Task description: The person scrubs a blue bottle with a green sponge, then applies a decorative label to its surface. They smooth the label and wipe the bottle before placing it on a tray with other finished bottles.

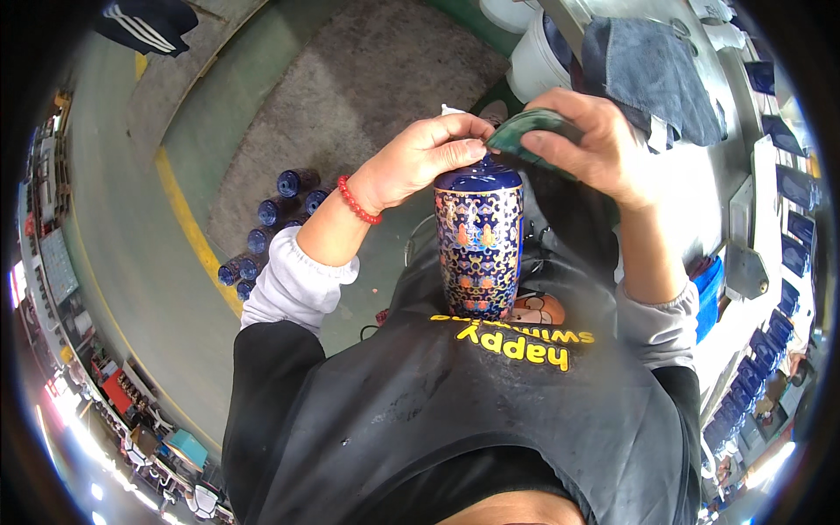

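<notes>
Two bare hands come together over the top of a tall, glossy, dark blue vase (479, 249) covered in a gold, orange and pale floral pattern. The vase lies in front of the person, its lower end against a black, shiny apron (411, 420) with yellow lettering and its plain blue top pointing away from the body. The fingers of the right hand (604, 144) grasp a thin, curved, dark green sheet (518, 133), thumb on the near side, and hold it just above the vase's top. The left hand (420, 159), wearing a red beaded bracelet (357, 203) at the wrist, has its thumb and forefinger close together beside the sheet's left edge; I cannot tell whether these fingers pinch the sheet, the vase's tip or neither. Both forearms show light grey sleeves (293, 282).

To the left, a cluster of round-ended, dark blue vessels (271, 211) stands on the green floor (188, 302), near a yellow painted line (188, 219) and a worn grey mat (341, 96). Beyond the right hand, a grey-blue cloth (652, 74) drapes over a metal tabletop (604, 9), with a white plastic bucket (534, 66) just beside it. More glossy blue pieces (763, 352) line the far right side.
</notes>
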Available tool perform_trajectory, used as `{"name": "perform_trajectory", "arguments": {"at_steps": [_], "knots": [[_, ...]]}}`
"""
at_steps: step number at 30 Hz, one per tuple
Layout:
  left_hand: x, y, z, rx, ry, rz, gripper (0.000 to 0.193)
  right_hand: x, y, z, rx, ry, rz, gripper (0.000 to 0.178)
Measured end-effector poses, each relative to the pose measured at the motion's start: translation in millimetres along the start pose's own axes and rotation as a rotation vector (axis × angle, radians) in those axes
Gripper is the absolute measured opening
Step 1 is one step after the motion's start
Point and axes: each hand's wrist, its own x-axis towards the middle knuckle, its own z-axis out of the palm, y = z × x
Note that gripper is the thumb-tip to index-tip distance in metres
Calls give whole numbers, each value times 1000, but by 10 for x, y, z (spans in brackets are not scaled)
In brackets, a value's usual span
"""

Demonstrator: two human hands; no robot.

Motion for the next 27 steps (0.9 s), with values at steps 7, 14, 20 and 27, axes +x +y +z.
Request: {"name": "perform_trajectory", "arguments": {"at_steps": [7, 14, 20, 27], "knots": [[33, 80, 36, 129, 29, -38, 22, 113, -137, 57, -112, -52, -52, 19], [32, 101, 10, 173, 55, -61, 21, -152, -88, 196, 78, 105, 156, 22], [6, 142, -40, 330, 15, -60, 27, -414, -94, 336, -426, 217, -170, 63], [26, 156, 5, 375, 17, -36, 23, -434, -235, 517, -685, 72, -276, 47]]}}
